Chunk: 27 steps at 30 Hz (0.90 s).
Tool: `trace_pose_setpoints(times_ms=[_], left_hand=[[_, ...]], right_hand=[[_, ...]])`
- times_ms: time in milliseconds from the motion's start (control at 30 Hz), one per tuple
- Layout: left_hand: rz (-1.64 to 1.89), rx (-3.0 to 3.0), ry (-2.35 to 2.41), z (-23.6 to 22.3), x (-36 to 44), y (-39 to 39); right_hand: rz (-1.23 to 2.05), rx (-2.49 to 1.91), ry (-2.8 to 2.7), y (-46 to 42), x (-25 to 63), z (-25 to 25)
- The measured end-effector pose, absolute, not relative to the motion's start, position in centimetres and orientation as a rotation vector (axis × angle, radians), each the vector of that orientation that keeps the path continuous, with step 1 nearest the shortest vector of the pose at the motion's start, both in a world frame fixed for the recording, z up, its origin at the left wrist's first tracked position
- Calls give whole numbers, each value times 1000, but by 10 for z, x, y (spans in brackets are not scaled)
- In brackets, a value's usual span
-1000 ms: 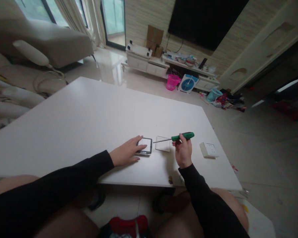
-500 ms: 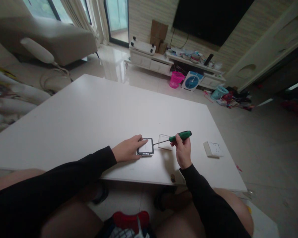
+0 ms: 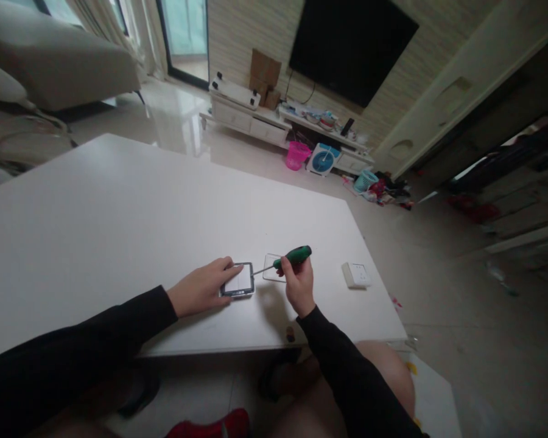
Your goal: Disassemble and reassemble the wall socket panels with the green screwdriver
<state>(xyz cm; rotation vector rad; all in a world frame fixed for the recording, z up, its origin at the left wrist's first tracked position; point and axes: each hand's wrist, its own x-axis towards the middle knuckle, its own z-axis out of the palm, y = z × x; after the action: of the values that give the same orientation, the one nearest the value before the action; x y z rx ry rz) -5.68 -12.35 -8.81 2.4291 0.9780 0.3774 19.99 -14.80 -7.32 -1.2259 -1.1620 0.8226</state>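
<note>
A white wall switch (image 3: 238, 281) with a dark border lies on the white table (image 3: 164, 225). My left hand (image 3: 203, 285) grips it from the left, thumb and fingers at its edges and over its face. In my right hand (image 3: 301, 287) is a screwdriver (image 3: 296, 255) with a green handle, fingers closed round the handle's lower end. The screwdriver's tip touches or nearly touches the switch's right edge. Under the shaft, a thin rectangular cover frame (image 3: 269, 277) lies flat, partly hidden by my right hand.
A white wall socket (image 3: 356, 275) sits near the table's right edge. By the front edge is a small brown and dark object (image 3: 290, 333). Across the floor are a pink basket (image 3: 296, 156), a blue and white fan (image 3: 323, 159) and a low TV cabinet (image 3: 237, 115).
The screwdriver's tip has come to the switch's right edge, with the shaft tilted more steeply. My left hand has shifted its fingers on the switch. The whole view has swung rightward.
</note>
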Motion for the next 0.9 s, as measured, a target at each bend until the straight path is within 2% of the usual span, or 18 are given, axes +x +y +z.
trace_pose_setpoints(times_ms=[267, 900], left_hand=[[453, 2420, 1077, -95, -53, -121], [396, 2417, 1080, -93, -52, -119]], right_hand=[[818, -1248, -1071, -138, 197, -78], [938, -1291, -602, -128, 211, -131]])
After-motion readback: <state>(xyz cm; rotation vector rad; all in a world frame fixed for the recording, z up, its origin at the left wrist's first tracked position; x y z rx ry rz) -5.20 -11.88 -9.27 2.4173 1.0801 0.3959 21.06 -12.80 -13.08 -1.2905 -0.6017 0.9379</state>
